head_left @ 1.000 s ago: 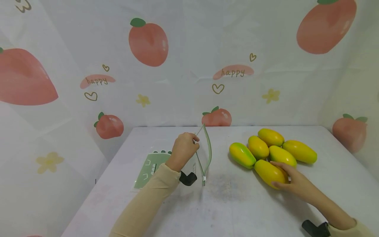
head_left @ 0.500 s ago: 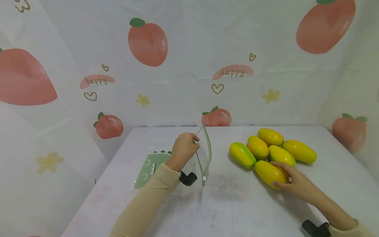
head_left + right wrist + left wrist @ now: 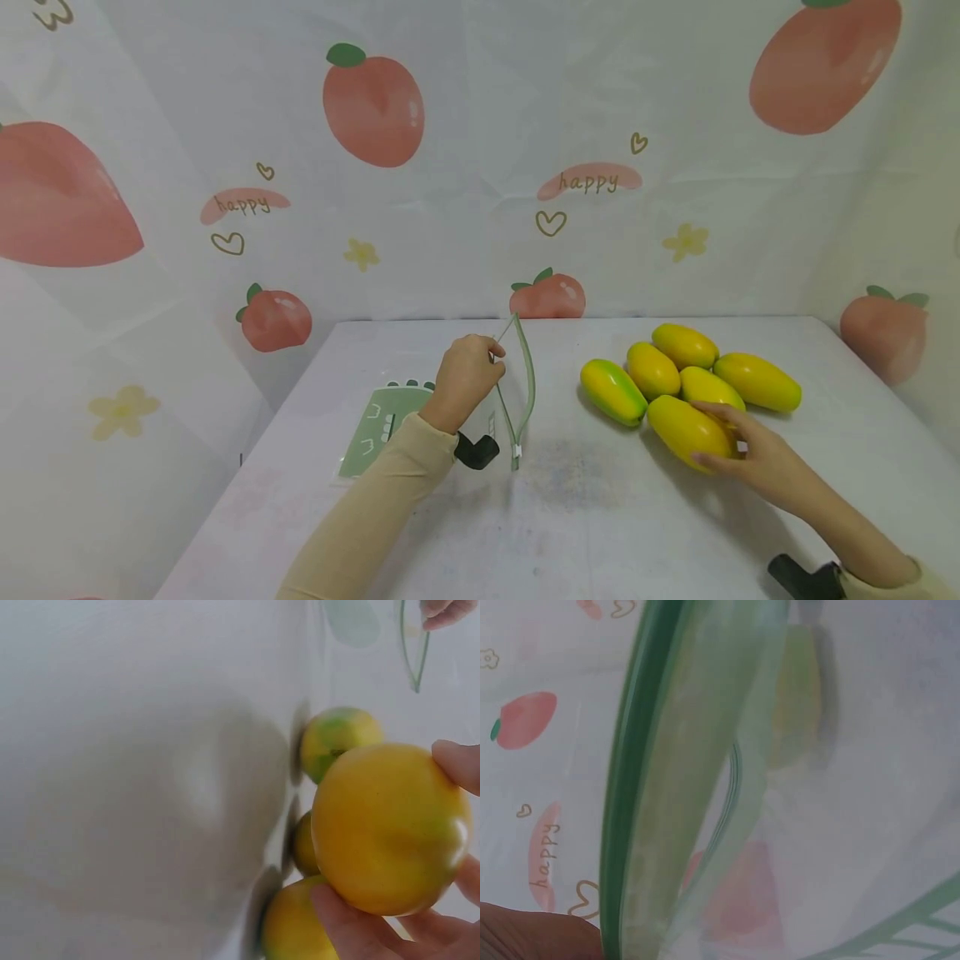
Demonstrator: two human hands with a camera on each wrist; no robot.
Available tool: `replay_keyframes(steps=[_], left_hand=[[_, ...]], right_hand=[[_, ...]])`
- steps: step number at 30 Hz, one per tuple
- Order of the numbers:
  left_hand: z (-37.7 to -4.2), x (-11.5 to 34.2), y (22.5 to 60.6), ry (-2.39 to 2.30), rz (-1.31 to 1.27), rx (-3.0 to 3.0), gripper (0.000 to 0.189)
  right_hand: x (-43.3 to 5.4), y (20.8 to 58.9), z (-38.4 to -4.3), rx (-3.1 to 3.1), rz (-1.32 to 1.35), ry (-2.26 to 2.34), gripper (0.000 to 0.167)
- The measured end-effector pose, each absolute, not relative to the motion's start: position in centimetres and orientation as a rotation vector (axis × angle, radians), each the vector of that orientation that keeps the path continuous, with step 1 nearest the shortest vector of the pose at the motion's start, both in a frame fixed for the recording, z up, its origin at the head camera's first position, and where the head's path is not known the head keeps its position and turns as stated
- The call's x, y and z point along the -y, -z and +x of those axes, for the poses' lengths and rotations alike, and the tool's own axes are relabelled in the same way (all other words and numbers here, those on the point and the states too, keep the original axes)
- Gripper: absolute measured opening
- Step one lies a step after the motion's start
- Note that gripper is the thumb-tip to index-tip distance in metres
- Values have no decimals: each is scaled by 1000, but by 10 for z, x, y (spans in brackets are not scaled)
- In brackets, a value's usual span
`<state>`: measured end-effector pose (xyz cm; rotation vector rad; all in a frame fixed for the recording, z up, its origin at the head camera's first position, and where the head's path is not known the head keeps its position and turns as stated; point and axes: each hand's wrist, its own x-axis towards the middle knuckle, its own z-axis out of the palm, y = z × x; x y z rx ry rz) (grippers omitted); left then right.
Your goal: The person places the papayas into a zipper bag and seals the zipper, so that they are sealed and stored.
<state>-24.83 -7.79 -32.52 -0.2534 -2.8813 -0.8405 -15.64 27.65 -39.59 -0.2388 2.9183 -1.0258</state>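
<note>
My left hand (image 3: 468, 375) pinches one edge of a clear zip bag (image 3: 378, 425) with a green dinosaur print, keeping its green-edged mouth spread apart, facing right. The left wrist view looks along the bag's green zip strip (image 3: 634, 772), with part of the hand at the lower left corner. On the right, my right hand (image 3: 772, 462) grips a yellow mango (image 3: 686, 429) between thumb and fingers. In the right wrist view this mango (image 3: 386, 825) appears lifted, apart from the mangoes behind it.
Several other mangoes lie grouped at the right back, among them a green-streaked one (image 3: 612, 392) on the left and a yellow one (image 3: 757, 382) on the right. A white table (image 3: 585, 542) runs back to a fruit-printed cloth (image 3: 465, 125).
The mango in my right hand has risen slightly and shifted away from its neighbours. My left hand and the bag have stayed in place.
</note>
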Motion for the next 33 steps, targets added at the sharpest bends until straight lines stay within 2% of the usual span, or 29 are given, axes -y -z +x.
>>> replay_keyframes(steps=[18,33], left_hand=[[-248,77,326,844,-256,2884,26],[-248,77,327,850,-256,2889,25]], right_hand=[[-256,383,-151,-2939,-223,1189,74],[-235,377,-156,-3059,-448,1314,65]])
